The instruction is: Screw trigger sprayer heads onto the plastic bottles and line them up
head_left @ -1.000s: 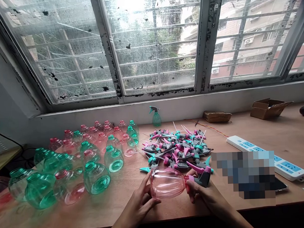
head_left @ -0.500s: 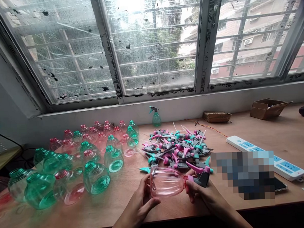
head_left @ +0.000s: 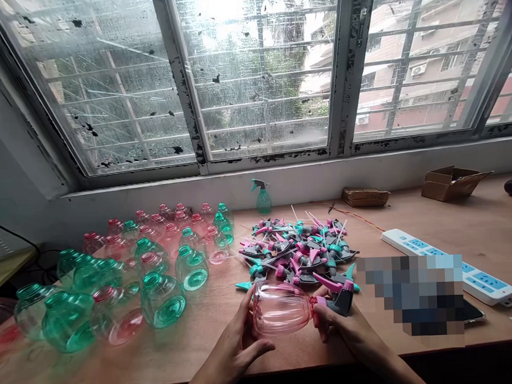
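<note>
A clear pink spray bottle (head_left: 281, 307) lies on its side in the air above the table's front edge, its base to the left. At its neck sits a trigger spray head (head_left: 341, 295) with a pink collar, pink trigger and dark grey body. My left hand (head_left: 236, 341) cups the base, fingers behind it and the thumb stretched out below. Around the collar, the thumb and fingers of my right hand (head_left: 338, 323) are closed. Just beyond the bottle lies a heap of loose spray heads (head_left: 300, 249) in pink, turquoise and grey, with thin tubes.
Several open green and pink bottles (head_left: 163, 301) stand at the left. An assembled green spray bottle (head_left: 263, 198) is by the wall. Cardboard boxes (head_left: 365, 197) sit at the back right, with a white power strip (head_left: 447, 264) nearer. A blurred patch covers something beside a phone-like object (head_left: 474, 312).
The pink bottle has turned slightly about its length, and my left thumb has shifted a little to the right. My right hand stays at the collar.
</note>
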Demonstrator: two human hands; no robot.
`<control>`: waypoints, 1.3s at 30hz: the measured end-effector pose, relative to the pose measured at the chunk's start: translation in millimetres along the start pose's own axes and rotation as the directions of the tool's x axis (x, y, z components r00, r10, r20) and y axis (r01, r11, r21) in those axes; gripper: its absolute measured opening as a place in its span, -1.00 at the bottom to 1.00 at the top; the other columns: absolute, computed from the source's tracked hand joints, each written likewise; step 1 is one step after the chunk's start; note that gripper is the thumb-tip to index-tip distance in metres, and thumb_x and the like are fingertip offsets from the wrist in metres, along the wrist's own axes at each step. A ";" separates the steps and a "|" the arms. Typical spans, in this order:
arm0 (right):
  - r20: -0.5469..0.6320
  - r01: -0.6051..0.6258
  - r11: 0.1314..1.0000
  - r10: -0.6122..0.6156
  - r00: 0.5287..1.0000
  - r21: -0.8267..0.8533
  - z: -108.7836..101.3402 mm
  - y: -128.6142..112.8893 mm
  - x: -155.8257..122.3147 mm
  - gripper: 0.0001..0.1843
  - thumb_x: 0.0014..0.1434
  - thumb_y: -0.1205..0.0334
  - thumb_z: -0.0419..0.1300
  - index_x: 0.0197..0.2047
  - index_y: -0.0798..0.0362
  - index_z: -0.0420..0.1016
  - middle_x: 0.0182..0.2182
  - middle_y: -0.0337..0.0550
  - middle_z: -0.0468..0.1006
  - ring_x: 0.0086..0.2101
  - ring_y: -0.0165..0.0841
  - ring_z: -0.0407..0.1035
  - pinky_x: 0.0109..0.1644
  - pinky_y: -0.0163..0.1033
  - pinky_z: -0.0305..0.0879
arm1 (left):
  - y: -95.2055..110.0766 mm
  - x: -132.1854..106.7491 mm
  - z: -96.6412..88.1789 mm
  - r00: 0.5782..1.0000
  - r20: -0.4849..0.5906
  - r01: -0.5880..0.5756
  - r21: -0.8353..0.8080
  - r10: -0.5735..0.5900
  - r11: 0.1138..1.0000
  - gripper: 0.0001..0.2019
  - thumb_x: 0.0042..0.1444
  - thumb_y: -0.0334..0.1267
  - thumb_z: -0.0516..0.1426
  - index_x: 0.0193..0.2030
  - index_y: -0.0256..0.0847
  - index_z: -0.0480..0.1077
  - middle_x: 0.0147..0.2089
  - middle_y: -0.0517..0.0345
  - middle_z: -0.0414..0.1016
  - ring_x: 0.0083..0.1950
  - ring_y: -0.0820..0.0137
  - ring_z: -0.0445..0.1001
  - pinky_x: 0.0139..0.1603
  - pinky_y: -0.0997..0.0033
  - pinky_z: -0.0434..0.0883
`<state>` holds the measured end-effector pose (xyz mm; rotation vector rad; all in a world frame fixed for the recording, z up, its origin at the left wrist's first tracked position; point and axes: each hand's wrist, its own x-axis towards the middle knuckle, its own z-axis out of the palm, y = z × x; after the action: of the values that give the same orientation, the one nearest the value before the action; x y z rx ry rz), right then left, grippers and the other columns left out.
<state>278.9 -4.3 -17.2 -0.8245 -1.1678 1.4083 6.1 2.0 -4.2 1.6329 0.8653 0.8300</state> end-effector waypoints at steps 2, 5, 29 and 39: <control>-0.001 -0.001 1.000 0.001 1.000 0.001 1.3 -1.6 -0.4 -0.59 0.18 -0.11 0.39 -0.32 0.06 0.41 -0.49 -0.28 0.54 -0.57 -0.44 0.40 -0.46 -0.31 0.34 | 2.9 0.4 0.4 1.000 -0.012 -0.011 0.014 0.011 1.000 -0.04 0.24 -0.06 0.28 0.56 0.08 -0.27 0.53 0.03 0.12 0.51 0.04 0.12 0.54 0.06 0.06; -0.006 0.000 1.000 0.000 1.000 0.003 2.2 -2.8 -0.8 -0.59 0.18 -0.11 0.39 -0.32 0.05 0.42 -0.50 -0.28 0.54 -0.57 -0.45 0.39 -0.46 -0.32 0.32 | 3.1 1.6 -0.9 0.999 -0.022 -0.026 0.036 0.027 0.999 -0.14 0.29 -0.10 0.24 0.56 0.10 -0.19 0.56 0.07 0.09 0.55 0.06 0.05 0.56 0.07 -0.01; -0.006 0.010 1.000 -0.010 1.000 0.008 0.5 -1.8 0.4 -0.62 0.23 -0.10 0.35 -0.30 0.03 0.39 -0.50 -0.25 0.59 -0.58 -0.43 0.41 -0.47 -0.33 0.28 | 5.1 2.4 -3.9 1.000 0.029 0.003 0.095 -0.006 0.995 -0.17 0.27 0.01 0.21 0.55 -0.01 -0.11 -0.03 0.07 0.62 0.06 0.13 0.54 0.31 0.07 0.37; 0.006 0.004 1.000 -0.004 1.000 0.017 1.1 -1.8 -0.1 -0.61 0.23 -0.11 0.34 -0.31 0.03 0.39 -0.51 -0.24 0.60 -0.58 -0.43 0.40 -0.47 -0.33 0.28 | 15.1 1.2 -1.1 0.999 0.047 0.029 -0.012 -0.028 1.000 -0.23 0.25 0.13 0.20 0.49 -0.06 0.05 0.31 -0.08 0.47 0.36 0.03 0.37 0.43 0.03 0.21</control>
<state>278.4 -4.7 -15.2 -0.8062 -1.1603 1.4167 7.6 0.9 10.8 1.6190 0.8467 0.7735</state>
